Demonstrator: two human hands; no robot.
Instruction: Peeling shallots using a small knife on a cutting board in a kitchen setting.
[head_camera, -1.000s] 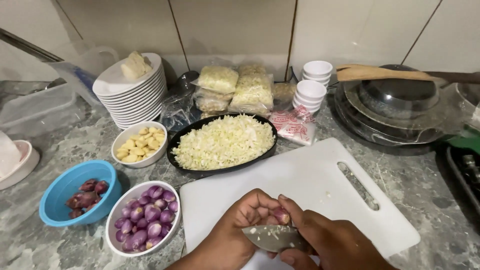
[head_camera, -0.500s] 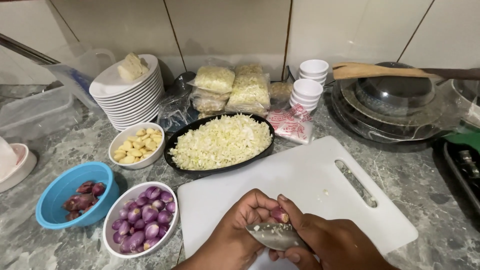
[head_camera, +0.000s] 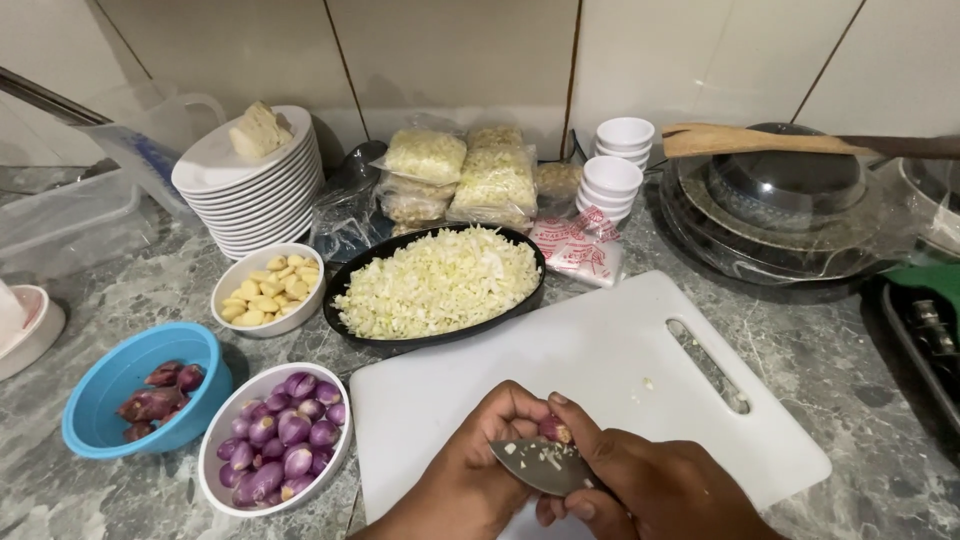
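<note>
Right at the bottom, the two hands are close together over the near edge of the white cutting board (head_camera: 600, 380). The left hand (head_camera: 470, 480) is curled shut around a small purple shallot (head_camera: 553, 430), with only a bit of it peeking out between the fingers. The right hand (head_camera: 660, 490) is closed on a knife (head_camera: 540, 465), and its thumb presses on the shallot. The flat gray blade lies across the left fingers, with tiny white bits stuck to it.

Just left of the board sits a white bowl (head_camera: 225, 470) full of peeled purple shallots. Next to that, a blue bowl (head_camera: 110, 385) holds dark red peels.

A little farther back, a small white bowl of garlic (head_camera: 268, 290) stands beside a black oval dish (head_camera: 440, 285) heaped with chopped cabbage. The dish touches the far edge of the board.

Behind those are a stack of white plates (head_camera: 250, 190) with a pale chunk on top, some clear bags (head_camera: 460, 170) of food, and a stack of little white cups (head_camera: 618, 165). Far right, a wooden spatula (head_camera: 750, 140) lies across a pan with a glass lid (head_camera: 790, 190). Everything stands on a gray stone counter (head_camera: 860, 370) against a tiled wall.
</note>
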